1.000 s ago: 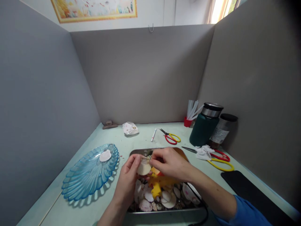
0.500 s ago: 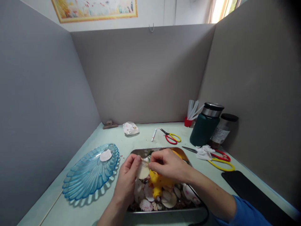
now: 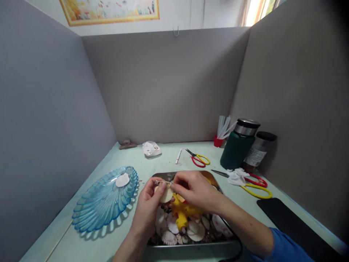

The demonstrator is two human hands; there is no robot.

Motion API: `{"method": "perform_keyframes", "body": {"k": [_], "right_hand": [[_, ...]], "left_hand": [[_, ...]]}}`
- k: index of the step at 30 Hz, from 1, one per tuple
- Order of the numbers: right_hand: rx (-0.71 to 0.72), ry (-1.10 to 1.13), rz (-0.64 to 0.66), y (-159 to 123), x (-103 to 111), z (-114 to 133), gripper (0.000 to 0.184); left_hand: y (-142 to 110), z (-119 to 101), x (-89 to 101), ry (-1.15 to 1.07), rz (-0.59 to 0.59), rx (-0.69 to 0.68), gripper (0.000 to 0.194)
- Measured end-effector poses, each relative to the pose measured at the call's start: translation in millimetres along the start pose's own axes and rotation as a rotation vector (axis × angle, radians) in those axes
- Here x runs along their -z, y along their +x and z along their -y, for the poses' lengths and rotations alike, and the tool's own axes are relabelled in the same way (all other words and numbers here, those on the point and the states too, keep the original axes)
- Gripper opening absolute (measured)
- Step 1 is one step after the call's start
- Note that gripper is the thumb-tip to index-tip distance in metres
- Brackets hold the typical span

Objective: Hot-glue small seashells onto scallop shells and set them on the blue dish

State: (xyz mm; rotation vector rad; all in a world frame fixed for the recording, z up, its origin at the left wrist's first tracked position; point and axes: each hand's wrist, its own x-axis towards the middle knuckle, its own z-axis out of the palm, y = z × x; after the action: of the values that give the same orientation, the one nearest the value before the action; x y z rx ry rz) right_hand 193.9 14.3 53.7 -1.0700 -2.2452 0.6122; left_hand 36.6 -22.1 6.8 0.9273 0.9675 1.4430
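My left hand [image 3: 148, 203] is closed, thumb and fingers pinching a round cream shell [image 3: 166, 196]. Across the shell's top edge lies a thin, shiny metal piece [image 3: 160, 182], too small to identify. The fingertips of my right hand [image 3: 191, 189] are pinched at the right end of that piece, against the shell's edge. Both hands are over a metal tray [image 3: 191, 246] of mixed shells. A knobby yellow object [image 3: 181, 214] sits on the shells just below my right hand, partly hidden by it. A fan-shaped white shell [image 3: 169, 238] lies near the tray's front edge.
Left stands a blue scalloped glass dish [image 3: 103, 203] with a white shell [image 3: 122, 180]. Behind are a crumpled packet [image 3: 151, 149], a marker [image 3: 178, 156] and scissors [image 3: 200, 159]. Right are larger scissors [image 3: 257, 185], a green bottle [image 3: 238, 149], a jar [image 3: 257, 153] and a black slab [image 3: 294, 225].
The shell has tilted and shifted slightly in my left fingers. The metal piece now shows clearly along its top edge, and my right fingertips have moved slightly left and down against it.
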Motion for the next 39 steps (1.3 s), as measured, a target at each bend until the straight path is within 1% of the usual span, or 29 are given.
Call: {"method": "perform_keyframes", "body": {"k": [3, 7, 11, 15, 20, 29, 34, 39], "right_hand": [[0.003, 0.020, -0.015, 0, 0, 2, 0.014], [-0.002, 0.035, -0.031, 0, 0, 2, 0.013], [0.027, 0.063, -0.001, 0, -1, 0, 0.012], [0.052, 0.071, 0.010, 0, -2, -1, 0.010], [0.059, 0.079, 0.019, -1, 0, 1, 0.013], [0.031, 0.064, 0.069, -1, 0, 1, 0.013], [0.020, 0.019, 0.098, 0, 3, 4, 0.016], [0.021, 0.036, 0.091, -1, 2, 5, 0.017]], "left_hand": [[0, 0, 0.1, 0.001, -0.022, -0.012, 0.025], [1, -1, -1.2, -0.013, -0.012, 0.024, 0.026], [1, -1, -1.7, -0.047, -0.011, 0.015, 0.023], [-1, -2, -2.0, -0.069, 0.057, 0.040, 0.022], [-3, -2, -3.7, -0.138, 0.137, 0.062, 0.024], [-2, 7, -2.3, -0.057, 0.146, 0.033, 0.025], [-2, 8, -0.9, 0.021, 0.142, 0.014, 0.024], [-2, 6, -0.5, 0.030, 0.134, 0.016, 0.025]]}}
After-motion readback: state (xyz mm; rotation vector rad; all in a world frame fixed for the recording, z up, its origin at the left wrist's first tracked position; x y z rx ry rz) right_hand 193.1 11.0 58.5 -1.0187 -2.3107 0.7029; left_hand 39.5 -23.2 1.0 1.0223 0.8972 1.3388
